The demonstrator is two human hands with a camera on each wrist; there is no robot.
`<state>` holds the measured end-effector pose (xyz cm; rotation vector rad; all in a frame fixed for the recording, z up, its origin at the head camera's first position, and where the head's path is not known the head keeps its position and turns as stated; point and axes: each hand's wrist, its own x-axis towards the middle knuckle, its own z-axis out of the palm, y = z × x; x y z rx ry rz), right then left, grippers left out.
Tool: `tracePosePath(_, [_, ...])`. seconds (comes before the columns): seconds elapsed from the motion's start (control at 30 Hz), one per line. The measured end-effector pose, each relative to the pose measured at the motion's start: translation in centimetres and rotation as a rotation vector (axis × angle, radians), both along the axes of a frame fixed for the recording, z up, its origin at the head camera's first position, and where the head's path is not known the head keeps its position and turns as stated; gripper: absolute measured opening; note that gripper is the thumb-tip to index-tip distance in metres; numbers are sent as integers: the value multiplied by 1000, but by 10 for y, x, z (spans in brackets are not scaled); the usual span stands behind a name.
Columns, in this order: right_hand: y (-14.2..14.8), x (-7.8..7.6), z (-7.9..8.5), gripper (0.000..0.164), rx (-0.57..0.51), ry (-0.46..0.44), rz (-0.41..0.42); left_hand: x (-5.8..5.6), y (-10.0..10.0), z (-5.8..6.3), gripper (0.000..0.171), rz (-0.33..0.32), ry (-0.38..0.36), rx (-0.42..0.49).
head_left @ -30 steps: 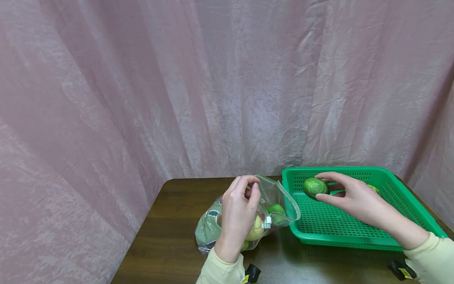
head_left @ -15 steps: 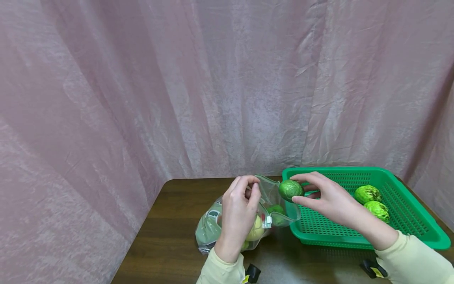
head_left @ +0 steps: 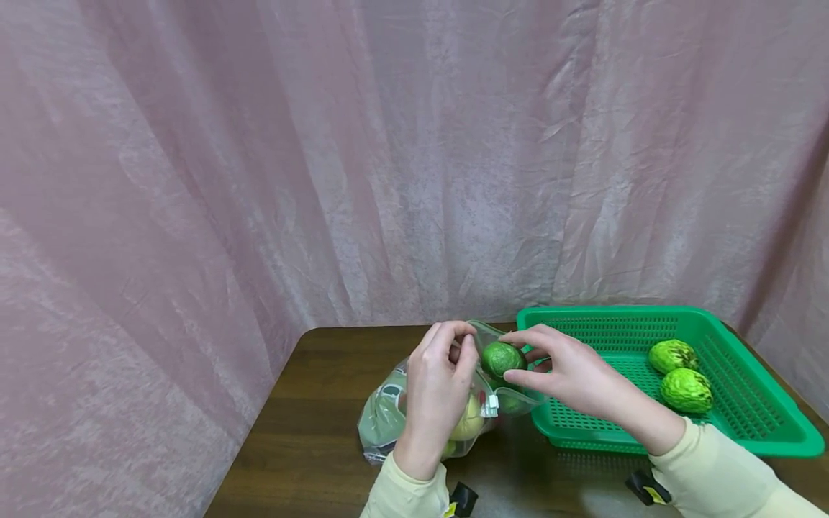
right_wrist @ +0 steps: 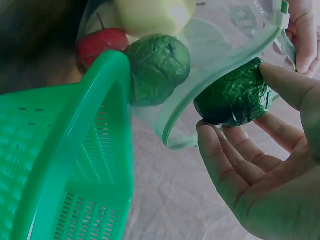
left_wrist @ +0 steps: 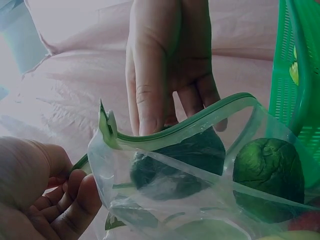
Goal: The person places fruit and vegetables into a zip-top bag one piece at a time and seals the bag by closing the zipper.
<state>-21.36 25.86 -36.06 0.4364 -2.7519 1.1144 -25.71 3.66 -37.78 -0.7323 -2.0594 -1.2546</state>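
Note:
My left hand pinches the green-edged rim of a clear zip bag, holding its mouth open on the right side. My right hand grips a dark green, wrinkled round fruit between thumb and fingertips. In the right wrist view, this fruit sits right at the bag's rim, partly overlapped by it. Seen from the left wrist, it shows through the clear film. Inside the bag lie another green fruit, a red one with a stem and a pale yellow one.
A green perforated basket stands to the right, close beside the bag. Two light green fruits with dark patches, one behind and one in front, lie in it. The brown wooden table backs onto a pink curtain.
My right hand has carried the dark green fruit left from over the basket to the bag's mouth, uncovering the two light green fruits. My left hand has stayed at the bag's rim.

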Motion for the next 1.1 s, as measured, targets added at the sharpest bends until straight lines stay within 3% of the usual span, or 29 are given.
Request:
tracePosePath(0.3, [-10, -5, -2, 52, 18, -43, 34, 1, -1, 1, 9, -1, -16, -3])
tracePosePath(0.6, [-12, -6, -2, 49, 29, -29, 27, 0, -1, 0, 9, -21, -13, 18])
tracePosePath(0.87, [3, -1, 3, 43, 41, -37, -16, 0, 1, 2, 9, -65, -29, 61])
tracePosePath(1.1, [20, 5, 3, 42, 103, -31, -51, -2, 3, 0, 11, -47, -11, 75])
